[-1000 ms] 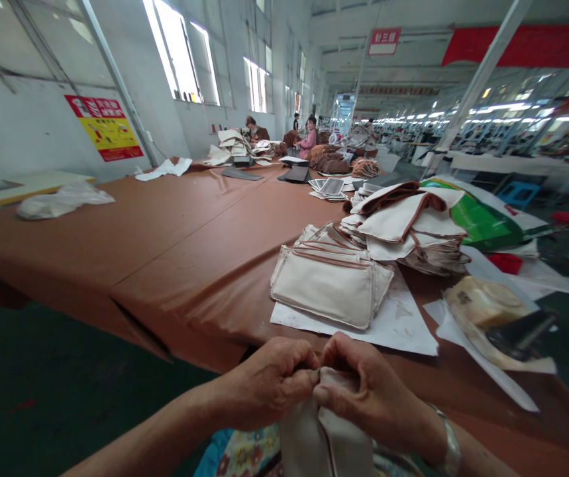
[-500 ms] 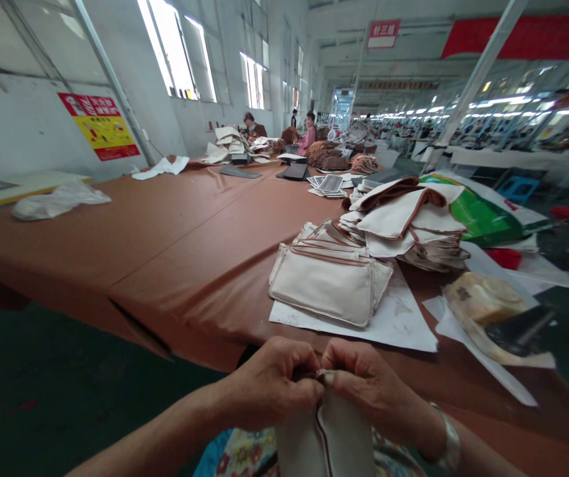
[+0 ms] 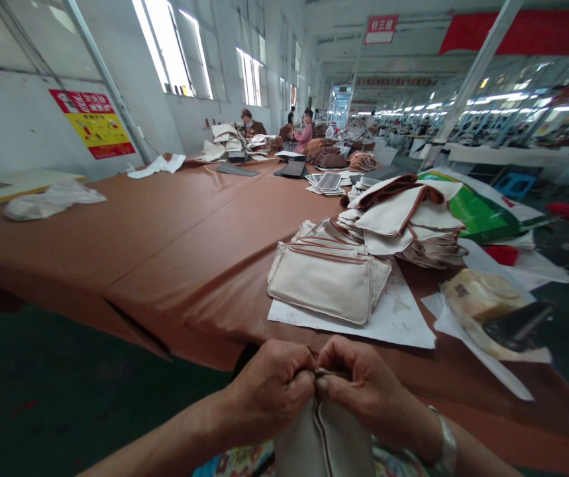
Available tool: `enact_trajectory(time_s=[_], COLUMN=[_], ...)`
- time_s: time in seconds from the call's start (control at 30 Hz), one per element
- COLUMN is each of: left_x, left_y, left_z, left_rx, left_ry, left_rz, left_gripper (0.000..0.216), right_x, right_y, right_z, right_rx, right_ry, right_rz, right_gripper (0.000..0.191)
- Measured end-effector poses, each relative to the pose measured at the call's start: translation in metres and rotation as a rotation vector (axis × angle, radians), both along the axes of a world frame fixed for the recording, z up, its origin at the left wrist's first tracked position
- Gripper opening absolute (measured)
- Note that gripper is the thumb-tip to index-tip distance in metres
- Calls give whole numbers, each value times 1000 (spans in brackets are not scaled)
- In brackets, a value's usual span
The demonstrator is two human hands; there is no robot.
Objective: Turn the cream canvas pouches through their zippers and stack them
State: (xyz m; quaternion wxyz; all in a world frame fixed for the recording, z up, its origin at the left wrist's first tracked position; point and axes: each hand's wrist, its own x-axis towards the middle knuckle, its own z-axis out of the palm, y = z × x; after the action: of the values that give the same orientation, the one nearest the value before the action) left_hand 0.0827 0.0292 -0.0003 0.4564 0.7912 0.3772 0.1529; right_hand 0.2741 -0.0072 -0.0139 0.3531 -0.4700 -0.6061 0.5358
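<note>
Close to my body, a cream fabric piece [image 3: 344, 437] with a dark brown seam down its middle hangs over my lap. My left hand [image 3: 281, 381] pinches its upper edge from the left, thumb pressed on the fingers. From the other side my right hand [image 3: 358, 377], with a bangle at its wrist, grips the same edge, thumb beside the seam. Both hands nearly meet at the top of the seam, and the fingertips partly hide the edge. Beyond them, a stack of cream sewn pieces with brown edges [image 3: 321, 281] lies on white paper [image 3: 403, 324].
A brown-covered table [image 3: 165, 245] stretches ahead. To the right sit a heap of cream and brown pieces [image 3: 408, 218], a green and white bag [image 3: 483, 205] and a yellowish container with a black brush-like tool [image 3: 487, 305]. Co-workers [image 3: 304, 132] are at the far end.
My fingers have shifted slightly along the top edge of the fabric piece, and my right hand has risen a little. Both hands keep hold; the view has turned slightly.
</note>
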Motion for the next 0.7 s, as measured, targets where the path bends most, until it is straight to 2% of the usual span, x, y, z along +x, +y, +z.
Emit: enact_trajectory(time_s=[0.07,0.13,0.23,0.3,0.4,0.47,0.57,0.7], left_x=[-1,-2,-5,-6,-5,-3,-1,-4], left_y=[-1,-2,0,2,3,3,4,7], left_z=[-4,-4,0,2,1,-3,-6,-6], left_rx=[84,101,-52,-188,-372,-498,-626,-648], left_ry=[27,37,-35,-115,-208,-262,-288,-198], left_rz=[6,23,-3,-29,69,90,-18,-44], left_gripper=[21,22,22,31,54,61,56,51], right_x=[-1,-2,-1,1,4,6,10,13], right_y=[0,-1,-5,-7,-11,-13,-16,-18], right_z=[-2,-3,-3,-4,-5,-6,-7,-10], right_rx=[-8,6,81,175,360,488,625,758], right_ry=[4,7,21,40,19,-38,-175,-353], right_rz=[-26,-49,-53,-25,18,37,72,107], right_gripper=[12,11,7,7,11,12,14,16])
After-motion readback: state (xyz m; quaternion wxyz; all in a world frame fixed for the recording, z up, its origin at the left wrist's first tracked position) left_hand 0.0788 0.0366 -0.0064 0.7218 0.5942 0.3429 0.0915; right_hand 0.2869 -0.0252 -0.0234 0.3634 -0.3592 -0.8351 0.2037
